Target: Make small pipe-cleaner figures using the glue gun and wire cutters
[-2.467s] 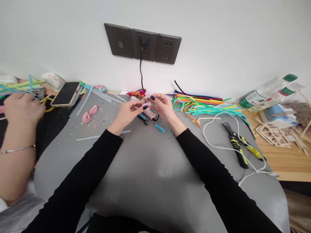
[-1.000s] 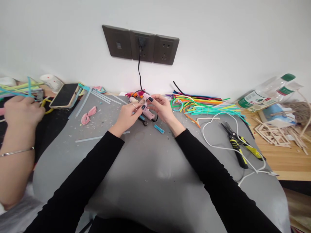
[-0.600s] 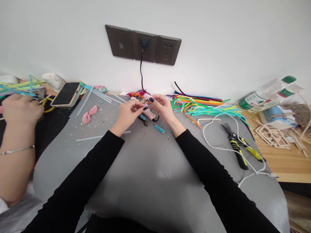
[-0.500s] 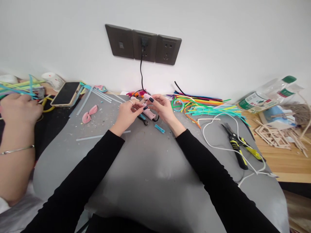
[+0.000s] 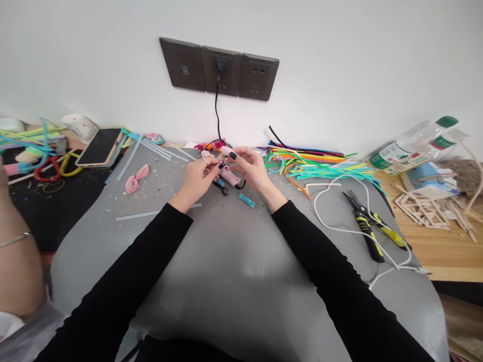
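My left hand (image 5: 196, 177) and my right hand (image 5: 252, 168) meet over the far middle of the grey mat (image 5: 241, 261). Together they pinch a small pink piece (image 5: 226, 151) between dark-nailed fingertips. Just under the hands lies a pink glue gun (image 5: 231, 177), its black cord (image 5: 216, 110) running up to the wall socket (image 5: 221, 71). A small blue clip (image 5: 246, 200) lies on the mat close to my right wrist.
Coloured pipe cleaners (image 5: 317, 163) are piled at the right, with yellow-black pliers (image 5: 368, 226) and a white cord (image 5: 339, 201). Wooden sticks (image 5: 430, 208) and a bottle (image 5: 413, 146) sit far right. A phone (image 5: 98, 147) and another person's forearm (image 5: 17, 261) are at the left.
The other person's hand at the left has drawn back off the pile of coloured strips, leaving only the forearm in view. My hands stay together on the pink piece, barely shifted.
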The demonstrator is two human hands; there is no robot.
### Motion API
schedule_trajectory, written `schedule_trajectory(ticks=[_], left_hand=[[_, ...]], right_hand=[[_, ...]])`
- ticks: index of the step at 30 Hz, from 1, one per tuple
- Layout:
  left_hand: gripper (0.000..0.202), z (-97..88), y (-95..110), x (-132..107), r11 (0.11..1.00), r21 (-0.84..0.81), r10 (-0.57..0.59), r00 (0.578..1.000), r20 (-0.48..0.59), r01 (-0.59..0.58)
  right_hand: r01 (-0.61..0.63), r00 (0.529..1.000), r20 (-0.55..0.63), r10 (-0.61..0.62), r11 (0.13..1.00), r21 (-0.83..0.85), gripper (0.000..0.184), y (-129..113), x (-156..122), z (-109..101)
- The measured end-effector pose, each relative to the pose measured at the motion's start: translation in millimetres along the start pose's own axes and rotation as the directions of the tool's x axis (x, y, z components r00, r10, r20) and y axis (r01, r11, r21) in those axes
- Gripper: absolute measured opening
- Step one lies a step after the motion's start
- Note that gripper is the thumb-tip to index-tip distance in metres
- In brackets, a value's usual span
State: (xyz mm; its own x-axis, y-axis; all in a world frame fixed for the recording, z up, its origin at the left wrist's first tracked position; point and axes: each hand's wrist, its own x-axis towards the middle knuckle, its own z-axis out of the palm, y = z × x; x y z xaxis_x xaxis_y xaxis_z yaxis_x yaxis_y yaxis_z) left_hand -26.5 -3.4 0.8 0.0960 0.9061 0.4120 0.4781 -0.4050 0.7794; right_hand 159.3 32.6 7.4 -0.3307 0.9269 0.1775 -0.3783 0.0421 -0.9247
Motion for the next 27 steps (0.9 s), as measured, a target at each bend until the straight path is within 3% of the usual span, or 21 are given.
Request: schedule_trajectory(ticks=[9, 15, 27], left_hand=[[0.026, -0.6, 0.3, 0.0, 1.0, 0.01, 0.001, 1.0, 0.001, -0.001], [0.044, -1.1, -0.5, 0.5, 1.0, 0.005, 0.007, 1.0, 0.02, -0.007], [0.028, 2.0, -2.9, -0.1, 1.0, -0.01, 0.005, 1.0, 0.004, -0.005]], right_hand=[[0.014, 1.0, -0.007, -0.014, 0.999, -0.034, 0.053, 2.0, 0.2, 0.1], [0.014, 1.0, -0.028, -0.015, 0.999, -0.05, 0.055, 4.2, 2.0, -2.1], [0.023, 1.0, -0.011, -0.023, 1.0, -0.019, 0.051, 6.8, 2.1, -2.6]])
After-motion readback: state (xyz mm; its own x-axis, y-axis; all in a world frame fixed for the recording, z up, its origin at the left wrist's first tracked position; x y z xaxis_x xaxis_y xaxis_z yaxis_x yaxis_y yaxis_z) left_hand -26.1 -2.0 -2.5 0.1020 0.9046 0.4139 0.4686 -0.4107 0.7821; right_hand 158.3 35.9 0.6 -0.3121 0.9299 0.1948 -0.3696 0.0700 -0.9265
